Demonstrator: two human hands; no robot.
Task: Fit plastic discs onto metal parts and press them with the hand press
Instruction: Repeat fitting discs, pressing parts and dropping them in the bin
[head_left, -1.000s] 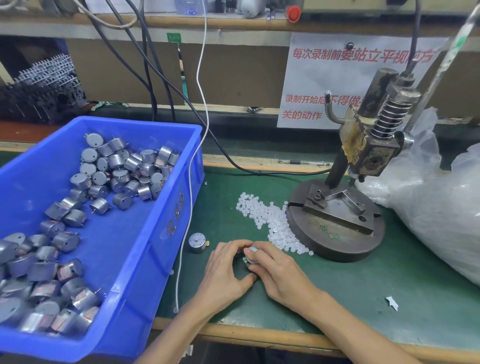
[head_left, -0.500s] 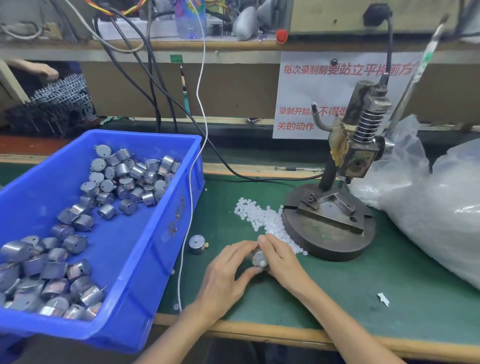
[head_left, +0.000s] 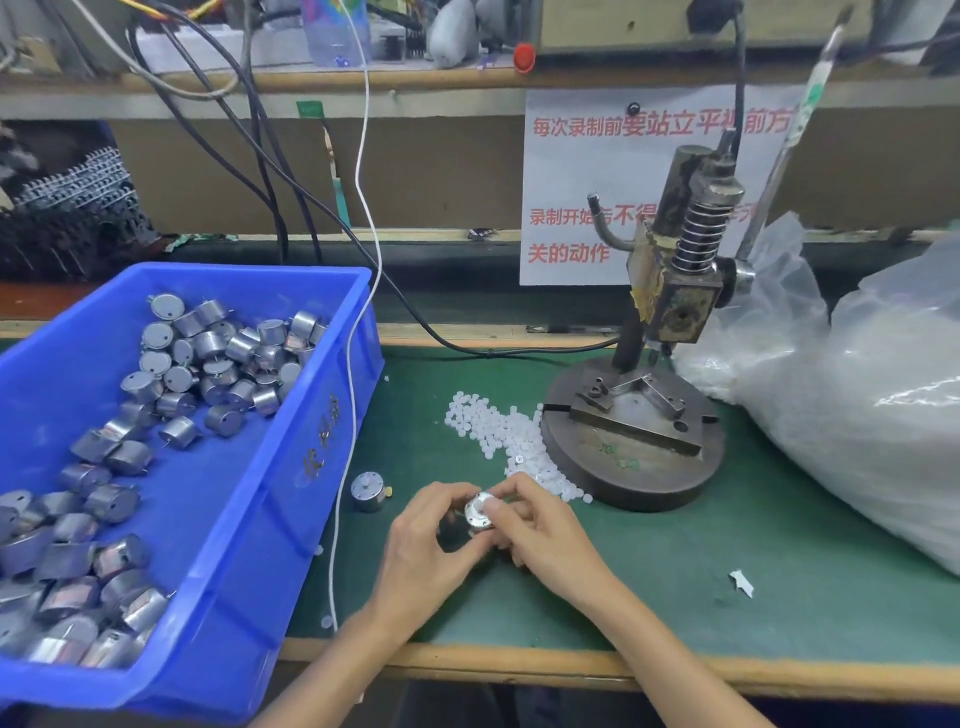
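My left hand (head_left: 423, 551) and my right hand (head_left: 540, 530) meet over the green mat, both holding one round metal part (head_left: 479, 510) between their fingertips. My right thumb lies on its top face, where a pale disc seems to sit. A second metal part (head_left: 369, 491) stands alone on the mat to the left. A heap of small white plastic discs (head_left: 498, 434) lies just beyond my hands, against the hand press base (head_left: 631, 462). The press head (head_left: 680, 291) stands raised above its fixture.
A blue bin (head_left: 270, 483) with several metal parts fills the left side. Large clear plastic bags (head_left: 852, 410) lie at the right. A white cable (head_left: 347, 415) runs down beside the bin. The press lever (head_left: 789, 135) slants up at the right. The wooden table edge (head_left: 519, 665) is near me.
The metal part has been lifted a little and turned so its round face shows between my fingertips. The view has tilted up slightly.
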